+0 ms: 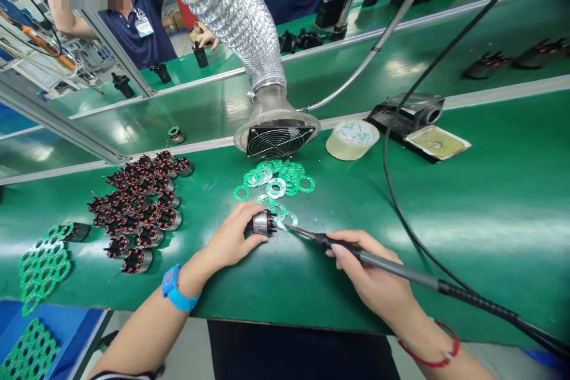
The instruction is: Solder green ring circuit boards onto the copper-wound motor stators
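Thumb and fingers of my left hand (236, 234) are closed round a motor stator (260, 223), a silver ring with dark prongs lying on its side, prongs to the right. A soldering iron (378, 261) rests in the grip of my right hand (374, 276). Its tip points left, close to the prongs; whether it touches anything I cannot tell. Just behind the stator lies a loose pile of green ring-shaped circuit boards (291, 175), a few reaching right up beside the iron's tip.
Many stators (142, 208) stand grouped at left, beside stacked green ring boards (44, 264). A fume extractor (278, 136) hangs behind the pile. A tape roll (351, 139) and soldering stand (418, 124) sit at back right. The iron's cable (401, 208) crosses the right side. Co-workers (142, 24) are across the bench.
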`<state>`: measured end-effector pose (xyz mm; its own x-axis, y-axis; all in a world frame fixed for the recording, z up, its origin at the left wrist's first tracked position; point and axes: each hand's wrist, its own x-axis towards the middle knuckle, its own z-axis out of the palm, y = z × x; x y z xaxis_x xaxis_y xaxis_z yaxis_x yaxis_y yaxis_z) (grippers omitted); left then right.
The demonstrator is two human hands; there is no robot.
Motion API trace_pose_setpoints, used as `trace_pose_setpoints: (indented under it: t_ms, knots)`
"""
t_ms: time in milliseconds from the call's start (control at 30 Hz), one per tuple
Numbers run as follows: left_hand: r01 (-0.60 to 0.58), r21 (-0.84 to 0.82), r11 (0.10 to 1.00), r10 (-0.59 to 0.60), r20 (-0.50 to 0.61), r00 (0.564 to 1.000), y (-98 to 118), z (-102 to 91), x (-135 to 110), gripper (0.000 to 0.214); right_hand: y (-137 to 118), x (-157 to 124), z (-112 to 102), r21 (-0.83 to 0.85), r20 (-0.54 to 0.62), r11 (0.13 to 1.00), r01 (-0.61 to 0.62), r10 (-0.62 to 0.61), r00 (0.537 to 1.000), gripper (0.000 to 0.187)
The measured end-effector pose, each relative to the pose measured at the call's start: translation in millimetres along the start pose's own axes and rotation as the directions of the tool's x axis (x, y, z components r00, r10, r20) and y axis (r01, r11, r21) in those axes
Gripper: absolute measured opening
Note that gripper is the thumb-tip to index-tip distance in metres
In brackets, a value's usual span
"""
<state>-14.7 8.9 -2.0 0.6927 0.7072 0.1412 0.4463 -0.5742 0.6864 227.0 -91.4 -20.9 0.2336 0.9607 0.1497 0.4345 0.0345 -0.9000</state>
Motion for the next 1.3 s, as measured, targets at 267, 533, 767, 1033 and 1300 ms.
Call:
trace_pose_setpoints:
  t_ms: [267, 533, 767, 1033, 1300]
  knots:
    - [-0.006, 0.012, 1.0, 0.006, -0.011, 1.0, -2.4, 1.5, 0.8, 0.047, 0.0, 2.1, 1.1, 0.031, 0.056, 0.998, -0.048, 0.047, 0.997, 0.021]
    - [-0.038, 0.039, 0.999, 0.038, -0.012, 0.999, -2.8, 3.5, 0.8, 0.045, 3.3, 0.8, 1.9, 0.039, 0.041, 0.998, -0.044, 0.042, 0.998, 0.021]
    - [-0.057, 0.118, 0.991, 0.058, -0.003, 0.998, -1.0, 5.7, 0.5, 0.044, 2.7, 0.2, 0.8, 0.05, 0.039, 0.998, -0.038, 0.036, 0.999, 0.019]
    - [-0.047, 0.155, 0.987, 0.048, -0.002, 0.999, 1.9, 6.2, 1.0, 0.042, 3.7, 0.3, 2.2, 0.035, 0.016, 0.999, -0.008, 0.007, 1.0, 0.018]
    - [-0.064, 0.126, 0.99, 0.069, -0.035, 0.997, 2.1, 5.9, 1.9, 0.042, 8.4, -2.4, 1.4, 0.033, -0.007, 0.999, 0.0, 0.0, 1.0, 0.02]
